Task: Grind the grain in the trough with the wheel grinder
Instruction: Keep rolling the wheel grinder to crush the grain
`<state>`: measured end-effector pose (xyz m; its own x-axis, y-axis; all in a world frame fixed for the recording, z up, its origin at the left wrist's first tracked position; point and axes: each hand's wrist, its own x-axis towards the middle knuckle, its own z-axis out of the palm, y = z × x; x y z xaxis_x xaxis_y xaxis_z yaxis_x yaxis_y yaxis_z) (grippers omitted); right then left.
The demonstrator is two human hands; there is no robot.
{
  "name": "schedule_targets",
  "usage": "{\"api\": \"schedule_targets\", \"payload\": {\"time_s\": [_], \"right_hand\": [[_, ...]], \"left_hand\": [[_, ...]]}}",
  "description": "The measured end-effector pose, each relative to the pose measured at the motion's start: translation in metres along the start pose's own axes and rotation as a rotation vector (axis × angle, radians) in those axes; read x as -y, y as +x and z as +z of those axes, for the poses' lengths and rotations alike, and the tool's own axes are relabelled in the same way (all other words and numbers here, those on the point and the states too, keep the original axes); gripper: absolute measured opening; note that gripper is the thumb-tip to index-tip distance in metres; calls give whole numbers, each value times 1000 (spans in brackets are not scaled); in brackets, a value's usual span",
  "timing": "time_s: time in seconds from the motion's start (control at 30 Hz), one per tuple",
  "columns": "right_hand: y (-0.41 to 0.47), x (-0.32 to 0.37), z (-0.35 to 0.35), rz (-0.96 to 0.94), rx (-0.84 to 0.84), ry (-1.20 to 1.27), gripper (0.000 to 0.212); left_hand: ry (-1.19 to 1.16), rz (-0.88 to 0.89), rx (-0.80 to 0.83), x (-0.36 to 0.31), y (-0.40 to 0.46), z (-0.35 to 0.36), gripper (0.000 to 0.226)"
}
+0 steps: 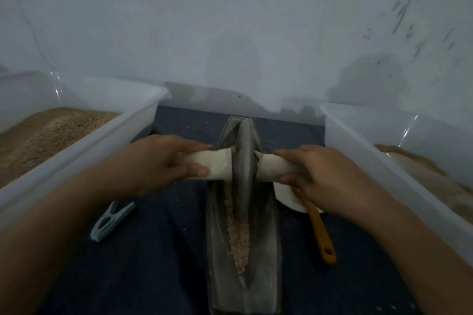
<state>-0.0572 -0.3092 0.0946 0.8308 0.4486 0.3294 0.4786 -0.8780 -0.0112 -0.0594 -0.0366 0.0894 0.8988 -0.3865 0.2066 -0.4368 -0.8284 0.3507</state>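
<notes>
Grinding is under way, by the look of it. At far left a translucent plastic tub (84, 135) holds coarse tan meal. The left hand (163, 161) curls round the pale left handle (217, 165); the grey disc-shaped wheel (244, 161) stands upright in the long, boat-shaped trough (268, 250), pinkish grain (239, 235) lying in the groove nearer the person (still coarse). The right hand (322, 179) wraps the right handle (273, 169). Next, I judge, comes an even roll back over that grain.
</notes>
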Motion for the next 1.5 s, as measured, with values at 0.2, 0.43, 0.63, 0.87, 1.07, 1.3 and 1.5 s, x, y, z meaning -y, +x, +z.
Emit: {"api": "schedule_targets", "payload": {"time_s": [0.2,0.43,0.63,0.87,1.07,1.3,1.5], "right_hand": [[4,-4,12,22,-72,-55,51],[-13,-2,-32,-27,371,184,44],[-11,-1,-29,1,320,160,40],[3,-6,19,57,-90,20,50],[-7,-4,-17,27,211,116,47],[-16,1,-40,2,428,215,56],[1,-4,11,118,-10,105,51]], "left_hand": [[342,103,-320,-4,7,19,59],[-181,124,117,-1,-5,-13,43],[-125,135,139,-9,-9,-18,43],[328,94,-322,-5,6,22,55],[-66,81,2,-5,-2,-6,51],[-203,121,282,-7,-12,-23,47],[225,49,-243,-7,3,14,49]]}}
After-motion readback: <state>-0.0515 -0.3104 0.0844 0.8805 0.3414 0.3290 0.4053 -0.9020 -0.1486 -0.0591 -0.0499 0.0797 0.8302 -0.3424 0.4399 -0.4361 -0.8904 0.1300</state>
